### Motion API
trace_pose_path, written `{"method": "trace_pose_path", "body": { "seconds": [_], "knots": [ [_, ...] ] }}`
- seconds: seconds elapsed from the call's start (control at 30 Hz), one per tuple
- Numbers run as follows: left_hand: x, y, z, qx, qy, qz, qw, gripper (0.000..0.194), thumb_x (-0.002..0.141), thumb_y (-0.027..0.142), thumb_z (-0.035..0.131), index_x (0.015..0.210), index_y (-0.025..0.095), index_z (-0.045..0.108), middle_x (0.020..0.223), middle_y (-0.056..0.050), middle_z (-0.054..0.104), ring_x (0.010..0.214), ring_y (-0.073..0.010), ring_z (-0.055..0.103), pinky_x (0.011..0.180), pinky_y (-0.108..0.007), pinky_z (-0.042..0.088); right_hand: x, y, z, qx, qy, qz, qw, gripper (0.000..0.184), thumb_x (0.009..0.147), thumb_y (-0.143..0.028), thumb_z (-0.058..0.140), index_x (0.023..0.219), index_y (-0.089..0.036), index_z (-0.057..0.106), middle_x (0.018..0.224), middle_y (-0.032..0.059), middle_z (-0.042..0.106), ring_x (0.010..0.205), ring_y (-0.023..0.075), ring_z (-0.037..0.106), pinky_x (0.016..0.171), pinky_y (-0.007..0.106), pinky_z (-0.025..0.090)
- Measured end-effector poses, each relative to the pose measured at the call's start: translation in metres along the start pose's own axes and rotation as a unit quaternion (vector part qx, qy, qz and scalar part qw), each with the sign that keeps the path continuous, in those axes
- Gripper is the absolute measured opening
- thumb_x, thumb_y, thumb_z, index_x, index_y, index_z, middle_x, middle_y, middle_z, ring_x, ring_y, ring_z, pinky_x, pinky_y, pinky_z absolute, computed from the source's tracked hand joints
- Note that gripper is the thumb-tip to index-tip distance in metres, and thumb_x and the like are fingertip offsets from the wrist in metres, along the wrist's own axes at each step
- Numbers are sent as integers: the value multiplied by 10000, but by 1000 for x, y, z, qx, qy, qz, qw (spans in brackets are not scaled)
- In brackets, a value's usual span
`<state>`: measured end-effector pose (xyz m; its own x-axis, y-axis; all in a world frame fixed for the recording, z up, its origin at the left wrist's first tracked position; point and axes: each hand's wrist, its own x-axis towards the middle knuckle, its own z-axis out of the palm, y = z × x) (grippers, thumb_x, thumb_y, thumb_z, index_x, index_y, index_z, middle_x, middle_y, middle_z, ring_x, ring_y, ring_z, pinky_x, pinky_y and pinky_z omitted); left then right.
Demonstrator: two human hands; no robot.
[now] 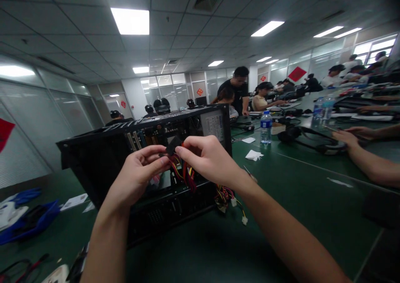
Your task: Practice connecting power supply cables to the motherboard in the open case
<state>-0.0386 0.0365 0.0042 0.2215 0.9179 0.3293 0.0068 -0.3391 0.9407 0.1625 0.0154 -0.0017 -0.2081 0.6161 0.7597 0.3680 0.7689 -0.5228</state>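
Both hands meet in front of the open side of a black computer case [103, 166]. Between thumb and fingers, my right hand [209, 158] pinches a flat black connector [173, 145]. My left hand [140, 166] is closed at its fingertips just left of it, where a power cable with red, yellow and black wires [186, 175] leads down; a small dark piece there is partly hidden by the fingers. Inside the case, a labelled power supply [214, 122] sits at the upper right. More loose wires with white plugs [226, 197] hang out at the lower right.
On the green table [300, 216] stand a water bottle [266, 127] and a crumpled tissue [254, 155]. A black headset [312, 140] lies right, near another person's hands [350, 137]. A blue bag [34, 224] and red-black leads [26, 268] lie left. People sit behind.
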Motion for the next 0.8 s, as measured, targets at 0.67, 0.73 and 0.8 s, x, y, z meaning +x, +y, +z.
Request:
{"method": "trace_pose_path", "body": {
  "seconds": [0.67,0.73,0.8],
  "knots": [
    [-1,-6,27,56,63,70,994,611,688,439,847,1214,155,722,1041,-120,777,974,-299,728,895,-424,591,10,27,9,124,-60,41,990,285,980,-372,489,848,-147,604,730,-19,576,631,104,511,591,228,404],
    [-3,-5,29,79,65,92,990,575,717,449,823,1211,171,728,1082,-111,770,1022,-307,713,919,-428,581,11,28,8,137,-62,41,988,285,976,-379,498,837,-149,593,729,-22,566,617,100,500,582,226,405],
    [-4,-4,29,98,65,106,987,548,742,459,802,1210,183,731,1096,-101,767,1055,-311,700,936,-424,574,11,28,7,145,-59,43,987,293,975,-392,501,829,-151,583,719,-26,549,604,97,488,564,222,399]
  ]
}}
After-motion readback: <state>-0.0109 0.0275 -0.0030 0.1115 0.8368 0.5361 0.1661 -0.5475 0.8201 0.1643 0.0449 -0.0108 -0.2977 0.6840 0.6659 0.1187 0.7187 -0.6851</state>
